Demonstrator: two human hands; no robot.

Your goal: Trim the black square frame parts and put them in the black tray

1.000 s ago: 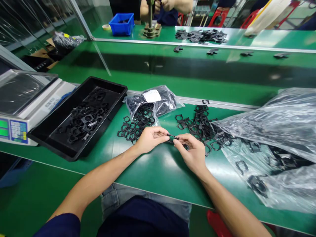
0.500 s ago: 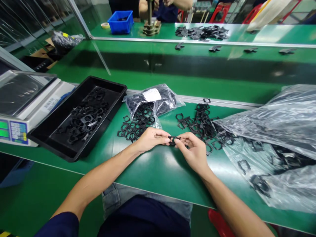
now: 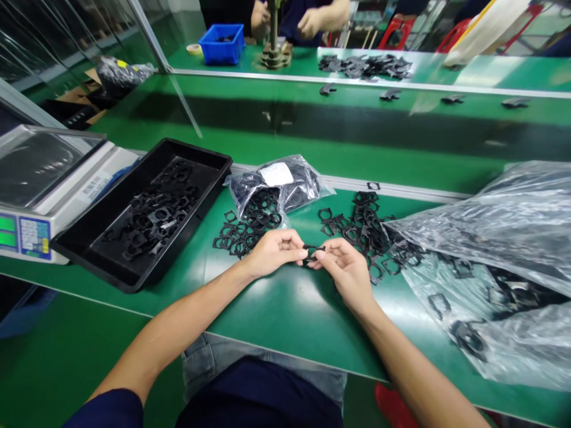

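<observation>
Between my two hands is a small black plastic ring part (image 3: 314, 248), held above the green table. My left hand (image 3: 279, 252) pinches its left side between thumb and fingers. On its right side, my right hand (image 3: 345, 264) grips it the same way. The fingertips cover parts of it, so I cannot tell whether it is one piece or two. Beyond my left hand lies a pile of similar black ring parts (image 3: 238, 235), spilling from a clear plastic bag (image 3: 303, 181) with a white label. Another pile of black parts (image 3: 363, 223) lies beyond my right hand.
A black tray (image 3: 196, 223) with loose black parts stands left, beside a weighing scale (image 3: 57, 196). A large clear plastic bag (image 3: 499, 208) with parts lies right. Across a metal rail are a blue bin (image 3: 222, 46), black curved parts (image 3: 363, 65) and a co-worker's hand (image 3: 312, 22).
The ring part has turned slightly between my fingers, and its opening shows more clearly. Both my hands keep their hold. Across the table, the co-worker's hand has moved lower.
</observation>
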